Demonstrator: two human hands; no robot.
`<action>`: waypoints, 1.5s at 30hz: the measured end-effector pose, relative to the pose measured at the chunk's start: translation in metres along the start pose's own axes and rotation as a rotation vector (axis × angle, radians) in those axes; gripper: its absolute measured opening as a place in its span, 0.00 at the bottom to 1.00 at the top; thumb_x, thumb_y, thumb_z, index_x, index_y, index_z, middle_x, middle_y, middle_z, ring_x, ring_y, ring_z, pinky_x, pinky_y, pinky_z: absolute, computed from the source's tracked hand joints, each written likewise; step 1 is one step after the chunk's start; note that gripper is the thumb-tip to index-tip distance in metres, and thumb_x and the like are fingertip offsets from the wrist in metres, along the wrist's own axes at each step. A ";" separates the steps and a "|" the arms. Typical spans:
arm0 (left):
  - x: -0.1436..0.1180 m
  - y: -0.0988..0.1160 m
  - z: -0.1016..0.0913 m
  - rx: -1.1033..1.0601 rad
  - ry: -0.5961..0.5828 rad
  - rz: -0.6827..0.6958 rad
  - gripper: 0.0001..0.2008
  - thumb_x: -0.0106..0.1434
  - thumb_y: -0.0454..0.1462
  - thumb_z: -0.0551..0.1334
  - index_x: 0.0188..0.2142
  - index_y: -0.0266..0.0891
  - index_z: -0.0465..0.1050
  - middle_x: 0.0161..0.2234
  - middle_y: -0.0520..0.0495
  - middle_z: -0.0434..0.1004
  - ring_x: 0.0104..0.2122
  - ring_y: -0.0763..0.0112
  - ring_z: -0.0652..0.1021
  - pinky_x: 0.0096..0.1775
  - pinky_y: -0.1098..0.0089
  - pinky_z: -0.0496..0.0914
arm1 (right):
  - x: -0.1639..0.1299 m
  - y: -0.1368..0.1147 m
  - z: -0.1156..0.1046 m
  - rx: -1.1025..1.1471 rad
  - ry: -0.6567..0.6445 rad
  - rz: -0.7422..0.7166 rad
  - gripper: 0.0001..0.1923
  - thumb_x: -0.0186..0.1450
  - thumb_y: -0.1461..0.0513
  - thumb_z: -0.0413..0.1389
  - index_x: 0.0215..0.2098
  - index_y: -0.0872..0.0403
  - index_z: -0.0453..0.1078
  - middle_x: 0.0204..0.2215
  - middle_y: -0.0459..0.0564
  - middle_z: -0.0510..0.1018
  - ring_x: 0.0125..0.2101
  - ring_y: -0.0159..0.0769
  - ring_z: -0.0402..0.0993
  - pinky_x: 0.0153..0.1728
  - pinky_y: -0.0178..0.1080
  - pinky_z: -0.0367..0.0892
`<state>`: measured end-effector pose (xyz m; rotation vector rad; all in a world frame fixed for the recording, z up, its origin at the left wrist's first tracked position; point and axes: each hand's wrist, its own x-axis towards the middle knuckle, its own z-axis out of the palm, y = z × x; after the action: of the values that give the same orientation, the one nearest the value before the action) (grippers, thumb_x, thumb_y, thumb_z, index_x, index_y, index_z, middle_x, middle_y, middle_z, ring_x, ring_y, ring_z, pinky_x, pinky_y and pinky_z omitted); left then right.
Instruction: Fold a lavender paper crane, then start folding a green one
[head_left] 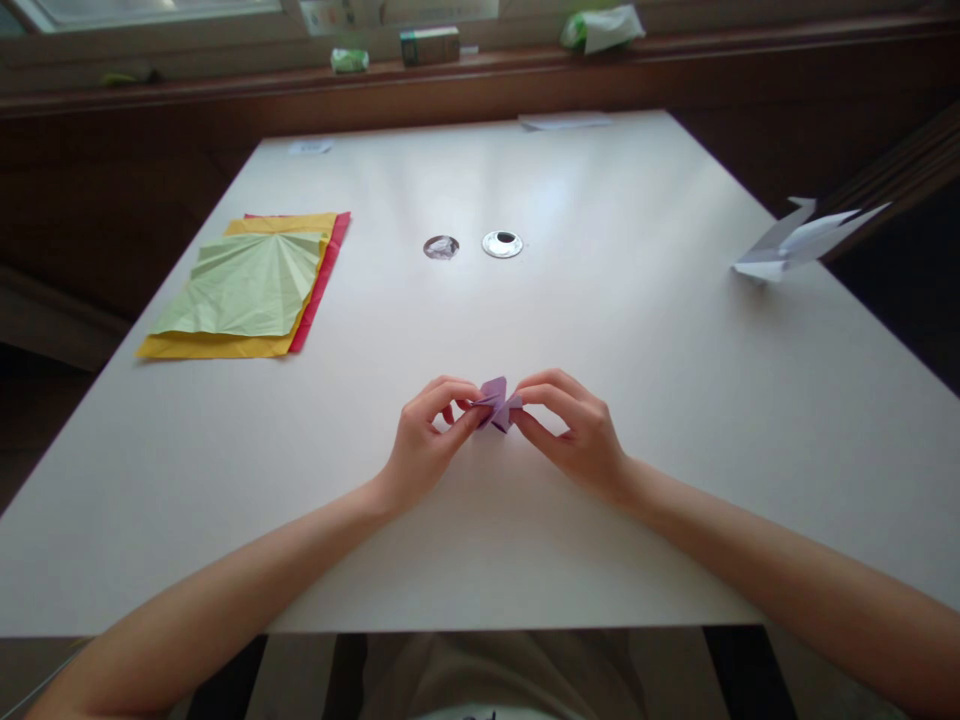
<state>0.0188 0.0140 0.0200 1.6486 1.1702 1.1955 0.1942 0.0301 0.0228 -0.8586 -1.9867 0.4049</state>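
Between my two hands, low over the front middle of the white table [600,560], is a small piece of folded purple paper [495,390]. My left hand [431,430] pinches its left side between thumb and fingers. On the opposite side, my right hand [574,430] grips the paper's right tip with thumb and forefinger. Several small flaps stick out from the paper, one pointing up and away from me. My fingertips cover parts of both sides.
To the left lies a stack of creased paper sheets, pale green [247,285] over yellow [217,347] over red [319,290]. A folded white paper crane [802,245] stands at the right. Two round table holes [441,248] are beyond my hands. Small packets [349,61] rest on the sill.
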 end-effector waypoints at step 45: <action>0.001 -0.004 0.000 0.000 0.020 -0.153 0.07 0.59 0.41 0.60 0.29 0.39 0.71 0.32 0.50 0.71 0.30 0.74 0.72 0.29 0.74 0.66 | 0.001 0.001 0.000 0.064 -0.109 0.249 0.04 0.59 0.66 0.54 0.26 0.53 0.66 0.26 0.46 0.70 0.27 0.30 0.67 0.28 0.34 0.63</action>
<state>0.0184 0.0159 0.0161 1.5210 1.2846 1.1171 0.1945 0.0319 0.0228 -1.0671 -1.9589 0.6670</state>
